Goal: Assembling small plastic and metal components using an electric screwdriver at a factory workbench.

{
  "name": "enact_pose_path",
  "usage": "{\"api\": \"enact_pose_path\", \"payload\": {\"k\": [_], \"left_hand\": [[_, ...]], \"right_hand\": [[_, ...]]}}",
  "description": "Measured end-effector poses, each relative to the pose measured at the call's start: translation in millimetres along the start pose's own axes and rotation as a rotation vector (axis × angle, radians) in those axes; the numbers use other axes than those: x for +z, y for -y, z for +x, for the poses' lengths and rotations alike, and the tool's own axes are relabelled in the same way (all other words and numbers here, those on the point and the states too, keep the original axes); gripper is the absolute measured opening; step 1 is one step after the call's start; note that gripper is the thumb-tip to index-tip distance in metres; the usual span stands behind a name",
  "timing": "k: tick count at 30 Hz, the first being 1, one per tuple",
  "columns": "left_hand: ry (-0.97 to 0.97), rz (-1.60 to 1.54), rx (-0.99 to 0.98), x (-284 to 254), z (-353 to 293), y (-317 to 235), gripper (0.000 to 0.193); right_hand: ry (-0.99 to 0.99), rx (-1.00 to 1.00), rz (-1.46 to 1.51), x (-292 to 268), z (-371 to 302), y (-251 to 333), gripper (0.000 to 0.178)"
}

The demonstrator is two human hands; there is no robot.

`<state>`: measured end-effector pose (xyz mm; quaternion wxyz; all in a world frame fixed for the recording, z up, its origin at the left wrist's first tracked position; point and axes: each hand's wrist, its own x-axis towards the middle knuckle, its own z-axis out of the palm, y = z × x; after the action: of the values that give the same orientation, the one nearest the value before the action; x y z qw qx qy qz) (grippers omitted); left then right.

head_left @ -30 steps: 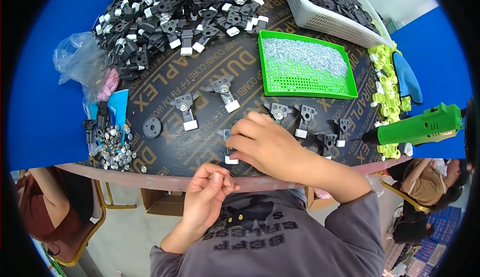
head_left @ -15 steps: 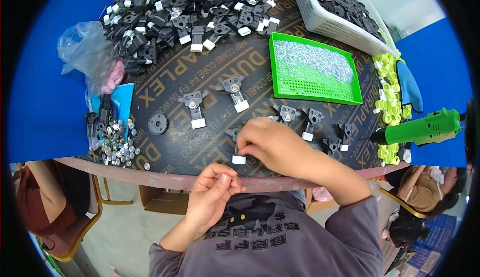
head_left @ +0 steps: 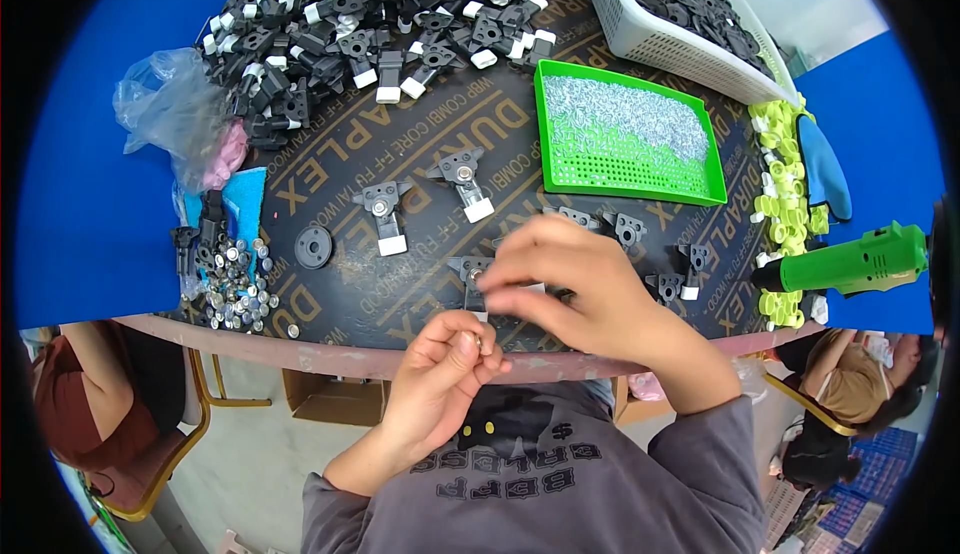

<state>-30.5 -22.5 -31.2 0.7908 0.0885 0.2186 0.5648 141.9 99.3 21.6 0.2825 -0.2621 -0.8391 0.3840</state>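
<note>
My left hand (head_left: 445,374) is at the table's front edge, its fingertips pinched together around something too small to make out. Just beyond it, my right hand (head_left: 575,279) hovers over the tabletop with thumb and fingers apart, nothing visible between them. Partly behind its fingertips lies a black bracket (head_left: 466,267) with a white end. Two similar brackets, a left one (head_left: 382,216) and a farther one (head_left: 463,186), each bear a round silver piece in the middle. Several more, such as one bracket (head_left: 626,229), lie right of my right hand, some half covered by it.
Black-and-white brackets (head_left: 390,29) are heaped at the back. A green tray (head_left: 630,192) holds small silver pieces, near a white basket (head_left: 690,72) of black parts. Silver caps (head_left: 240,289) and a black disc (head_left: 314,248) lie left; yellow clips (head_left: 785,174) and a green power driver (head_left: 855,262) right.
My right hand has lifted away from the near bracket, shifting slightly right, and its fingers have spread. My left hand has moved a little to the right, still pinched.
</note>
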Motion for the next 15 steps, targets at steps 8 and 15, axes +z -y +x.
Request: {"api": "enact_pose_path", "payload": {"k": [8,15], "left_hand": [[-0.065,0.019,-0.133,24,18,6,0.021],[-0.067,0.339,-0.047,24,22,14,0.026]], "right_hand": [[-0.145,-0.128,-0.008,-2,-33,3,0.030],[-0.189,-0.179,-0.239,-14,-55,10,0.033]]}}
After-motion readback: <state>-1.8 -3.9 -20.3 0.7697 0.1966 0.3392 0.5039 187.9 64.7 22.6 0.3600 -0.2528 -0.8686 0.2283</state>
